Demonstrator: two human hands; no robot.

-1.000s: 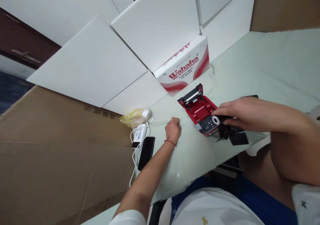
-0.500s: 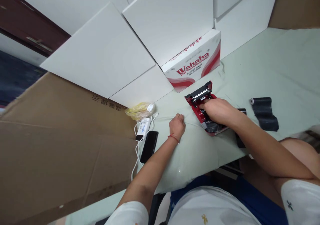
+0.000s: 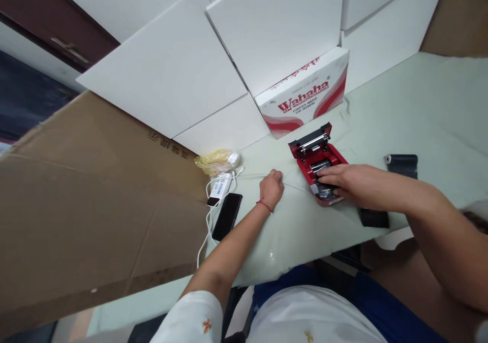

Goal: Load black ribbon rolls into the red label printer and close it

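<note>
Right hand [image 3: 353, 183]: fingers close together, reaching into the open red printer [image 3: 328, 154]; whether they grip anything, I cannot tell.
Left hand [image 3: 272, 188]: fingers curled, empty, on the desk [image 3: 438, 99], near a phone [image 3: 226, 216].
Printer spot: mid-desk, just before the Wahaha carton [image 3: 301, 93] at the back edge.
Right side: black strip [image 3: 400, 165].

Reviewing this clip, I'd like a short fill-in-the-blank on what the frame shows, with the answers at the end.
The bare right hand reaches into a small open printer whose inner compartment is ____.
The white cardboard carton behind the printer bears the brand name ____.
A thin red string circles the person's ____ wrist.

Missing words: red; Wahaha; left.
</note>
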